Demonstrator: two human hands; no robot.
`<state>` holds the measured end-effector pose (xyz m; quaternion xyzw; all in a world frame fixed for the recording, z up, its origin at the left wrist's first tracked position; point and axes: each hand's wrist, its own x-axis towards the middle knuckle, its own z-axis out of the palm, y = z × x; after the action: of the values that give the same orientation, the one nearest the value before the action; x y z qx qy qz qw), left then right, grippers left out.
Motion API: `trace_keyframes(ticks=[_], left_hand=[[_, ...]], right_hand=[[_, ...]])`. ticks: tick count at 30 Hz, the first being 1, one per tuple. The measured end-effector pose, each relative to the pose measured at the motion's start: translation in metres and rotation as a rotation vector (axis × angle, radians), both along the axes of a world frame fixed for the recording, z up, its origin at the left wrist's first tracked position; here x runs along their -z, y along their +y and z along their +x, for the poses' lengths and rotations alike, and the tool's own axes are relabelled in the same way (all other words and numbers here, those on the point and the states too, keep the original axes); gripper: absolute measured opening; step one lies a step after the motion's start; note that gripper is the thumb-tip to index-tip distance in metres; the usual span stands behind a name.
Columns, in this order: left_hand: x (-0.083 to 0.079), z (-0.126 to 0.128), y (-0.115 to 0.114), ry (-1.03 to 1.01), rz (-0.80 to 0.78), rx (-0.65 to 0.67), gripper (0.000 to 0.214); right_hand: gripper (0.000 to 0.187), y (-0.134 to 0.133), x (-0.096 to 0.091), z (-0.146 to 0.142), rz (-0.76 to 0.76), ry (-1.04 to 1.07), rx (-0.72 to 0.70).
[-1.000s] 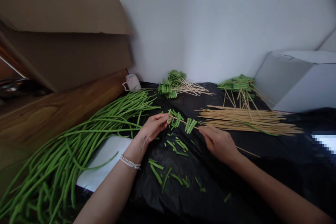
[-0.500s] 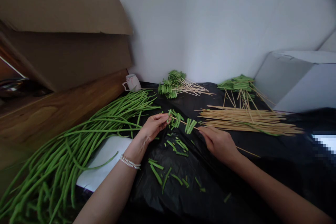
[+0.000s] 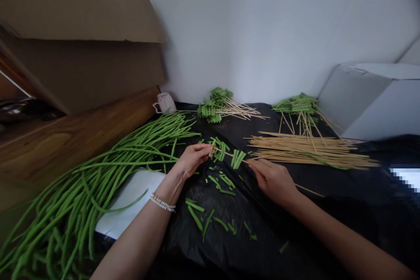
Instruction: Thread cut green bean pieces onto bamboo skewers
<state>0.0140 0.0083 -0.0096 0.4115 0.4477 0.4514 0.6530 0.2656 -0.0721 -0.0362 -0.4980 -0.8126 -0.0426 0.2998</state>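
Observation:
My right hand [image 3: 271,177] is closed around a thin wooden skewer [image 3: 229,154] that points left towards my other hand. Several cut pieces of green bean [image 3: 238,159] are threaded on it, close to my right fingers. At the skewer's left end, my left hand [image 3: 197,156] pinches a short green bean piece [image 3: 211,149] against the tip. Whether the tip has gone through that piece I cannot tell. More cut green bean pieces [image 3: 226,180] lie loose beneath and in front of my hands on black plastic sheeting [image 3: 210,258].
Long green beans [image 3: 98,179] heap up at left, partly over a white sheet [image 3: 131,203]. Bare skewers [image 3: 305,151] lie at right. Filled skewers [image 3: 210,111] and others [image 3: 298,104] are stacked behind. A mug [image 3: 166,103], cardboard box [image 3: 82,30] and white box [image 3: 374,96] stand around.
The bean piece in my left fingers has shifted slightly down at the skewer's tip, and my left fingers cover more of it. My right hand has hardly moved.

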Motion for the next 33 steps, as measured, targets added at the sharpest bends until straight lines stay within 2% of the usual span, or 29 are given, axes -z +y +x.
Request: trace_keyframes(ticks=[6, 12, 17, 19, 23, 25, 28, 30, 33], left_hand=[[0.002, 0.008, -0.007, -0.002, -0.031, 0.121, 0.027], [0.001, 0.009, -0.007, -0.014, -0.022, 0.087, 0.029], [-0.003, 0.000, -0.001, 0.035, 0.044, 0.085, 0.038], [-0.003, -0.005, 0.003, 0.162, 0.115, 0.031, 0.039], [0.000, -0.017, 0.011, 0.620, 0.347, -0.079, 0.032], [0.001, -0.021, 0.012, 0.854, 0.439, -0.098, 0.024], [0.002, -0.022, 0.009, 1.144, 0.491, -0.085, 0.016], [0.001, -0.021, 0.006, 1.234, 0.503, -0.059, 0.013], [0.002, -0.018, 0.003, 1.255, 0.519, 0.010, 0.010]], right_hand=[[0.031, -0.002, 0.000, -0.005, 0.006, 0.006, -0.003], [0.030, -0.001, -0.003, -0.005, 0.021, 0.009, 0.004], [0.029, 0.003, 0.000, 0.002, 0.074, 0.006, 0.052], [0.029, 0.005, 0.002, 0.005, 0.093, 0.009, 0.069], [0.030, 0.005, 0.003, 0.005, 0.088, 0.000, 0.071], [0.030, 0.005, 0.003, 0.005, 0.083, -0.003, 0.068], [0.029, 0.004, 0.003, 0.004, 0.083, -0.002, 0.070], [0.029, 0.004, 0.003, 0.004, 0.078, -0.004, 0.069], [0.029, 0.004, 0.002, 0.004, 0.074, -0.012, 0.064]])
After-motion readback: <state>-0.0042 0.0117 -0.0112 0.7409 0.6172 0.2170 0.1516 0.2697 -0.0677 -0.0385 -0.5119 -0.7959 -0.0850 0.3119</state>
